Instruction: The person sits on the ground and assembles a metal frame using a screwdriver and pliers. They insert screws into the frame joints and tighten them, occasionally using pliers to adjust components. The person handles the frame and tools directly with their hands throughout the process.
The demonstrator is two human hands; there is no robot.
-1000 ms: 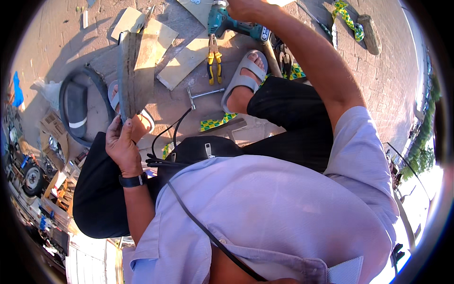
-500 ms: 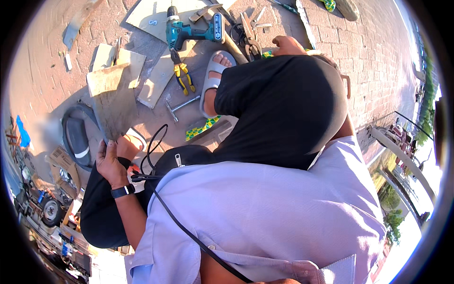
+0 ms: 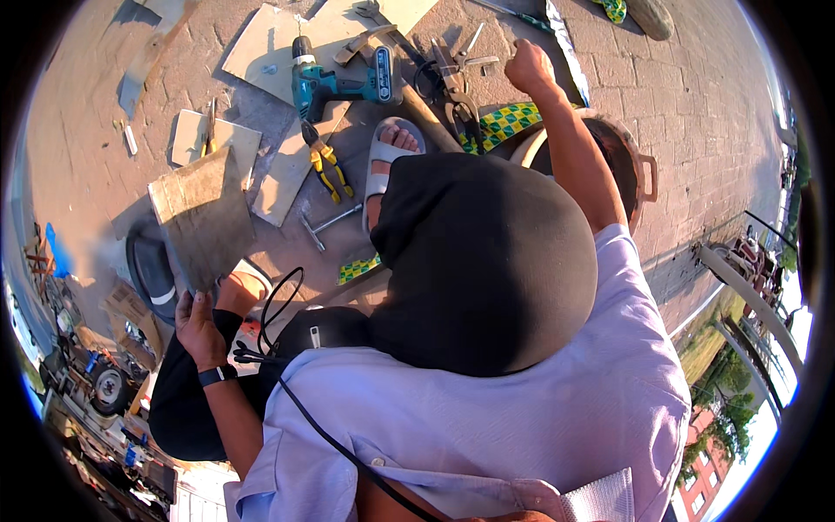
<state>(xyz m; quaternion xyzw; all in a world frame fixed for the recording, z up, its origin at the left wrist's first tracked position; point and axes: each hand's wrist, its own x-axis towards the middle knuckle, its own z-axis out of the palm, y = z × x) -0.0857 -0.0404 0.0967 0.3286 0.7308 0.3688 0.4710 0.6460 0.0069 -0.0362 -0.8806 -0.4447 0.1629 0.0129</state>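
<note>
My left hand has its thumb and fingers closed on the near edge of a flat, thin board, tilted over the ground beside my foot. My right hand is stretched out far right with its fingers curled; whatever they may hold is hidden. Close to it lie metal snips and a screwdriver. A teal cordless drill rests on pale boards. Below it are yellow-and-black pliers and a T-handled wrench. A wooden-handled hammer lies by my sandal.
A round tub with a side handle stands under my right forearm. Green-and-yellow patterned material lies beside it. A black cable runs down my shirt. Left of the board is a dark rounded object. Clutter with a wheel fills the lower left.
My right hand has reached farther out and upward from beside my knee, baring the forearm and the tub. My left hand keeps its grip on the board.
</note>
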